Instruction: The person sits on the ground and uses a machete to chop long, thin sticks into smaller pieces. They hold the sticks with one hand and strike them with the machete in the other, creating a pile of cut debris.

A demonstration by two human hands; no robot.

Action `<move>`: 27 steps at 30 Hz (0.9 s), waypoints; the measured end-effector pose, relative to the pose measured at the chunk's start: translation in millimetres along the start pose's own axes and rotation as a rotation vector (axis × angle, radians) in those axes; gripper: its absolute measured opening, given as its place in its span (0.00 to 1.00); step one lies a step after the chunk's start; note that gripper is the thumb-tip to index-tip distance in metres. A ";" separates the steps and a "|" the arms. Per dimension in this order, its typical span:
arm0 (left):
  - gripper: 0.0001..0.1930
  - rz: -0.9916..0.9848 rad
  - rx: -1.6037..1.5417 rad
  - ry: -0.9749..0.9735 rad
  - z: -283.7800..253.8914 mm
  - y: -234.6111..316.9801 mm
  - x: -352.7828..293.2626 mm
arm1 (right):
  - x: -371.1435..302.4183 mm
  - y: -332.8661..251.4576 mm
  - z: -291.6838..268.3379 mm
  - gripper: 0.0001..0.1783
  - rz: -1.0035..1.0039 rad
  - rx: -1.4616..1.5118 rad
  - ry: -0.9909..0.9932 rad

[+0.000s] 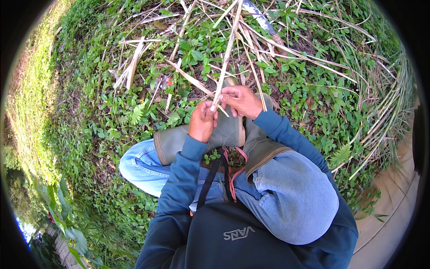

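A long, straw-coloured split stalk [227, 51] runs from the top of the head view down to my fingers. My left hand [204, 120] pinches its lower end between thumb and fingers. Beside it, my right hand [242, 101] is closed on the same stalk, thumb against fingertips. Short pale ends cross and stick out below the pinch; whether they are split off the stalk or separate pieces I cannot tell. Both hands are above my green rubber boots [221, 134]. Another thin strip [256, 74] slants down past my right wrist.
Pale strips and scraps [131, 67] lie on low green plants ahead. A long grey-white object with a brown end [262, 20] rests at the top, partly under strips. At the right is a heap of long thin stalks [385, 116] near a pale paved edge [387, 210].
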State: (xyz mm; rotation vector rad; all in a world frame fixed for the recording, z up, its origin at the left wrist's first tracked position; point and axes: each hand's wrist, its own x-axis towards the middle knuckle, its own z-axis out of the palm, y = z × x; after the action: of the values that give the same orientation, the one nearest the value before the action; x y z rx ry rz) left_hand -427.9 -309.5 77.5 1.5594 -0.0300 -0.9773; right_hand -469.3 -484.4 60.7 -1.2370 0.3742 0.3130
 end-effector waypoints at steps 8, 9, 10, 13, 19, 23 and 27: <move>0.08 -0.096 -0.211 -0.055 6.4 4.6 -5.1 | 1.1 0.8 -3.9 0.07 0.073 0.172 -0.030; 0.09 -0.098 -0.217 -0.058 11.4 6.4 -6.7 | 1.7 3.0 -3.5 0.07 0.037 0.132 0.005; 0.10 -0.101 -0.223 -0.060 15.4 7.9 -8.6 | 2.7 6.4 -2.5 0.07 0.002 0.092 0.040; 0.09 -0.090 -0.070 -0.015 20.7 9.1 -17.6 | 3.7 11.2 -5.4 0.08 -0.166 -0.206 0.177; 0.10 -0.123 -0.025 -0.102 18.3 17.6 -17.7 | 7.1 -13.8 -22.0 0.08 -0.442 -0.837 0.428; 0.11 -0.061 -0.018 -0.067 17.7 25.5 -11.2 | 22.0 -28.0 -28.4 0.09 -0.387 -0.818 0.418; 0.11 -0.078 -0.051 -0.053 12.5 35.4 -21.5 | 36.9 -4.6 -113.0 0.10 -0.236 -0.903 0.885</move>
State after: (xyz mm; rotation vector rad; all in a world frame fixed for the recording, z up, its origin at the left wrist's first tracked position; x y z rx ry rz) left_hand -431.5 -317.7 119.9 1.4971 0.0182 -1.0726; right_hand -446.3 -592.5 16.6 -2.2717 0.8865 -0.3497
